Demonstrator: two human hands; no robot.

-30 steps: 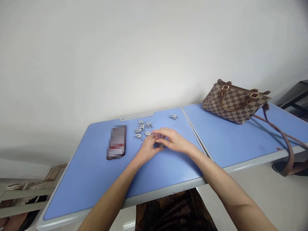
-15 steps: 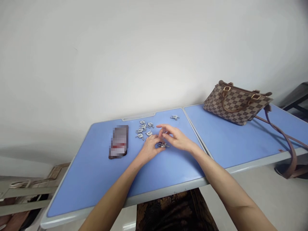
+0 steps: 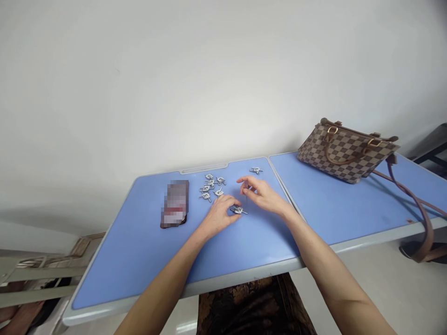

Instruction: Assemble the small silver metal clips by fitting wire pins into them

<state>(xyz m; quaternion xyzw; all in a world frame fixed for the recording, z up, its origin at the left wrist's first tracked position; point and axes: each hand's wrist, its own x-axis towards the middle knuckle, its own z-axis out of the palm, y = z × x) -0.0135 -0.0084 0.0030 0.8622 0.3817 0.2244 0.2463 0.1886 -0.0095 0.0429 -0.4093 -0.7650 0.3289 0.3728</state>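
Note:
On the blue table lies a small silvery metal piece (image 3: 239,211) with a rounded middle and rods sticking out. My left hand (image 3: 222,211) has its thumb and fingers closed around the left side of it, steadying it on the tabletop. Just above and to the right, my right hand (image 3: 260,193) pinches a thin, see-through upright item (image 3: 246,188) between thumb and fingers; its exact kind is too small to make out. Beyond my left hand is a group of several similar metal pieces (image 3: 206,188). One more metal piece (image 3: 256,170) lies by itself near the far edge.
A phone (image 3: 176,202) with a blurred screen lies left of the metal pieces. On the adjoining right-hand table (image 3: 335,209) stands a checkered handbag (image 3: 349,151), its brown strap (image 3: 421,211) hanging over the front edge. A pale wall (image 3: 209,83) rises behind both tables.
My right hand has lifted away from the metal piece, up and to the right, with the see-through item in its pinch. My left hand stays at the metal piece.

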